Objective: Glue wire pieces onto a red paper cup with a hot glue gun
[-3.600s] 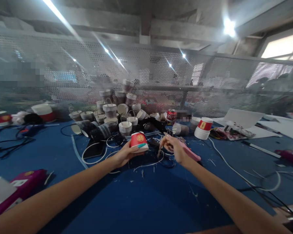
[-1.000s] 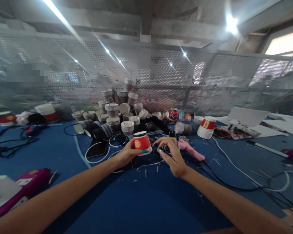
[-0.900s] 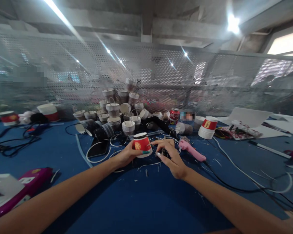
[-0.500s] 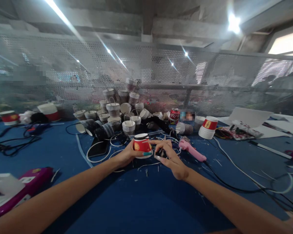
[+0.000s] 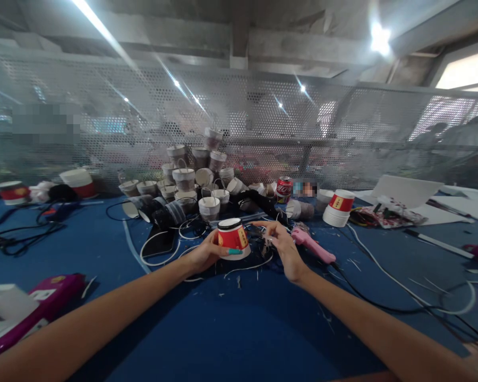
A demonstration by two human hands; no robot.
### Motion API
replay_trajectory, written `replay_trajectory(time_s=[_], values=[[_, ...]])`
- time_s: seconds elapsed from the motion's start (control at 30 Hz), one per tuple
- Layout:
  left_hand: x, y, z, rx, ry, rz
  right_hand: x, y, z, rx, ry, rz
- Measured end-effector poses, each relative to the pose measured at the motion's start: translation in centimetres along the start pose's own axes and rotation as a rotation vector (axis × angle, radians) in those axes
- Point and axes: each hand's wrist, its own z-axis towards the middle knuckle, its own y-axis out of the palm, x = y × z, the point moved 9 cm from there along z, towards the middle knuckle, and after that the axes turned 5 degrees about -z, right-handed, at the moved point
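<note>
A red and white paper cup [image 5: 233, 239], wide end down, sits in the grip of my left hand [image 5: 207, 253]. Dark cord runs around the cup's narrow upper end, and a yellow panel with lettering faces me. My left thumb, with a turquoise nail, presses low on its side. To the right of the cup, my right hand [image 5: 284, 246] is apart from it, index finger stretched out and the other fingers partly bent. I see nothing held there. A pink glue gun [image 5: 314, 245] lies just beyond my right hand, among loose white and dark cords.
Behind my hands, many small grey-white buckets [image 5: 184, 179] are piled up. A red drink can [image 5: 284, 189] and stacked paper cups [image 5: 338, 208] stand to the right. A dark phone [image 5: 159, 241] lies left, a purple tape dispenser [image 5: 58, 297] near left. White cable [image 5: 398, 281] crosses the right side.
My right hand has drawn away from the cup, to the right. The cup has turned in my left hand, bringing its yellow panel round to the front.
</note>
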Motion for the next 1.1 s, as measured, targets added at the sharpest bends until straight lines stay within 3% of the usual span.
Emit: replay_trajectory(time_s=[0.1,0.17,0.33,0.43,0.53,0.77,0.83,1.0,1.1], values=[[0.0,0.1,0.0,0.003,-0.005,-0.009,-0.8,-1.2,-0.3,0.104,-0.078,0.02],[-0.1,0.1,0.0,0.014,-0.002,-0.01,-2.1,-1.0,-0.6,0.072,-0.124,-0.016],[-0.2,-0.5,-0.1,0.099,-0.001,0.011,-4.9,2.6,-1.5,-0.305,-0.169,-0.163],[-0.3,-0.5,-0.2,0.119,-0.021,0.029,-4.9,3.4,-1.7,-0.385,-0.141,-0.225],[-0.2,-0.4,-0.3,0.117,-0.03,0.028,-4.1,2.7,-1.4,-0.304,-0.095,-0.241],[0.1,0.2,0.0,0.029,-0.017,-0.005,-2.8,-0.7,-0.7,0.063,-0.118,-0.244],[0.1,0.5,0.0,0.006,-0.012,-0.018,-3.1,-0.9,-0.7,0.082,-0.161,-0.267],[0.4,0.3,-0.1,0.053,0.017,0.004,-4.1,2.3,-1.2,-0.225,-0.237,-0.379],[0.5,0.5,-0.1,0.045,0.037,0.096,-4.7,3.4,-1.8,-0.306,-0.266,-0.399]])
